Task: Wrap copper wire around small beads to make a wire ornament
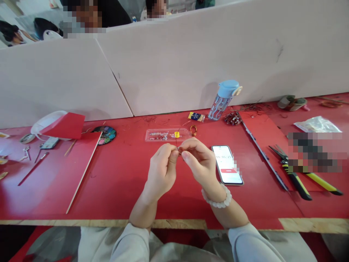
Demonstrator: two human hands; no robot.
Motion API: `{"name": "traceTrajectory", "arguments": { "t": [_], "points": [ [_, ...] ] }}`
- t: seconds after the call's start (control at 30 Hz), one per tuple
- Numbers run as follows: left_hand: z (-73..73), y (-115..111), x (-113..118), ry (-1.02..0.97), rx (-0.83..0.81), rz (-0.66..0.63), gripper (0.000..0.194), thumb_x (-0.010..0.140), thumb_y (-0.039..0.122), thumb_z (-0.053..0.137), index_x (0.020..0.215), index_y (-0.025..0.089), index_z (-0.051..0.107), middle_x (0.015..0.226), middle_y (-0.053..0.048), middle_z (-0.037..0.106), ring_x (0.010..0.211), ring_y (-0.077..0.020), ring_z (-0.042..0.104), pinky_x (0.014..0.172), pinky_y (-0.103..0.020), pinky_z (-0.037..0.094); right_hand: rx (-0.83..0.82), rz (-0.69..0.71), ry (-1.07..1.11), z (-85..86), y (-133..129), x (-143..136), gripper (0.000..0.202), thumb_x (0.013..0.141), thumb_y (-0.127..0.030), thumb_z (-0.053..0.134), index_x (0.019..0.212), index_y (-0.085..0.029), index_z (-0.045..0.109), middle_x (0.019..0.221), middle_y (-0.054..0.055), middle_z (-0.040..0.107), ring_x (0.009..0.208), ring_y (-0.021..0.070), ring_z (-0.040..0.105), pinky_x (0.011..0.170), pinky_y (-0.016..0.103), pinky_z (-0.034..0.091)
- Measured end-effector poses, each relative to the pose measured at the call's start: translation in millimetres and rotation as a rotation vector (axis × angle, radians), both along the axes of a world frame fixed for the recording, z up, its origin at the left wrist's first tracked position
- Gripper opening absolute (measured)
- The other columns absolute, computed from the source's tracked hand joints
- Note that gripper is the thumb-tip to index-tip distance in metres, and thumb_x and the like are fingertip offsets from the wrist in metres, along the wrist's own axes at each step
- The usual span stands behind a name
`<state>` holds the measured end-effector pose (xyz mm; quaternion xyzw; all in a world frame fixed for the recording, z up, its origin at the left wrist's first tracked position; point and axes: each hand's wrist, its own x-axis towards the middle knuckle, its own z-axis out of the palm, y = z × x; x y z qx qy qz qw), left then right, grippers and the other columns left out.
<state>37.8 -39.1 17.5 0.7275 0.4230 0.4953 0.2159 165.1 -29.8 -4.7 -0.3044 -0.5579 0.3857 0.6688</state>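
My left hand (161, 170) and my right hand (201, 164) meet above the middle of the red table. Pinched between their fingertips is a small reddish-brown wire piece (180, 149), from which a thin dark strand rises. The fingers cover much of it, so its exact shape is unclear. Just behind my hands lies a clear plastic tray (148, 135) with small beads inside and a yellow tag (177, 134) at its right. A coiled brown wire ring (193, 130) is beside the tray. A white bead bracelet (218, 198) circles my right wrist.
A phone (228, 165) showing a timer lies right of my hands. Behind stand a blue-lidded bottle (222, 100) and a white partition (204, 62). Yellow-black pliers (296, 182) lie at right. A wooden strip (84, 173) and a white mask-like item (49, 122) are at left.
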Motion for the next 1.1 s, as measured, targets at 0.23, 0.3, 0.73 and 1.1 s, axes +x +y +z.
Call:
{"name": "traceTrajectory", "arguments": {
  "t": [0.23,0.3,0.73,1.1],
  "points": [
    [-1.1,3.3,-1.7,-0.047,-0.034,-0.046,0.034,0.106,0.037,0.044,0.076,0.021,0.047,0.067,0.003,0.049,0.058,-0.0108,0.045,0.053,-0.023,0.036,0.062,0.035,-0.015,-0.1,-0.3,-1.3,0.012,0.090,-0.019,0.063,0.080,-0.023,0.058,0.073,-0.003,0.057,0.063,0.0113,0.052,0.060,0.026,0.049],
    [0.1,3.4,-2.5,-0.049,-0.029,-0.050,0.032,0.106,0.035,0.045,0.078,0.021,0.049,0.066,0.004,0.048,0.057,-0.0103,0.044,0.053,-0.022,0.035,0.055,0.039,0.006,-0.9,-0.5,-1.1,0.009,0.091,-0.020,0.064,0.084,-0.024,0.059,0.075,-0.003,0.058,0.065,0.0110,0.054,0.060,0.025,0.050],
    [0.7,2.9,-1.8,-0.128,-0.089,-0.095,0.038,0.106,0.043,0.045,0.075,0.021,0.050,0.062,0.004,0.047,0.053,-0.0099,0.040,0.049,-0.024,0.033,-0.133,0.144,0.125,0.8,6.0,3.8,0.029,0.084,-0.052,0.078,0.082,-0.024,0.070,0.074,0.000,0.069,0.063,0.0144,0.065,0.060,0.030,0.058],
    [-2.4,4.1,-0.6,-0.058,-0.006,-0.003,0.028,0.105,0.031,0.045,0.083,0.020,0.057,0.064,0.004,0.052,0.052,-0.0090,0.044,0.050,-0.021,0.037,-0.241,0.219,0.151,1.9,7.7,6.4,0.034,0.087,-0.055,0.071,0.081,-0.022,0.068,0.060,-0.004,0.059,0.050,0.0099,0.051,0.049,0.025,0.047]
  ]
}}
